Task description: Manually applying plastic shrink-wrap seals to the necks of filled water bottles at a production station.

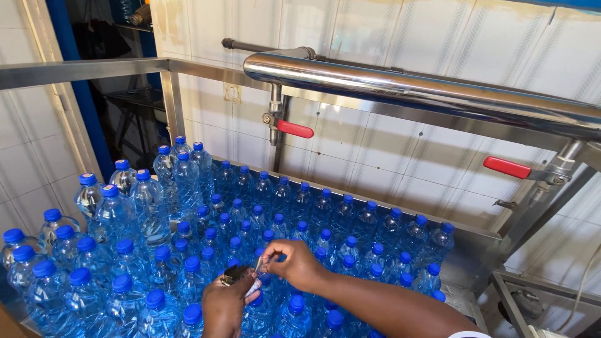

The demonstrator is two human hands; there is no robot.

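My left hand (226,307) holds a small dark object with a white strip, just above the caps of the blue bottles (206,250) at the lower middle. My right hand (294,263) reaches in from the right and pinches a thin, shiny bit between thumb and fingers, right beside the left hand. Under both hands stand several clear blue plastic water bottles with blue caps, packed tightly together.
Taller blue-capped bottles (119,213) stand at the left. A thick steel pipe (413,91) runs overhead with two red-handled valves (294,129) (507,167). White tiled wall behind; a steel frame (81,69) at the left, a metal stand (532,294) at the lower right.
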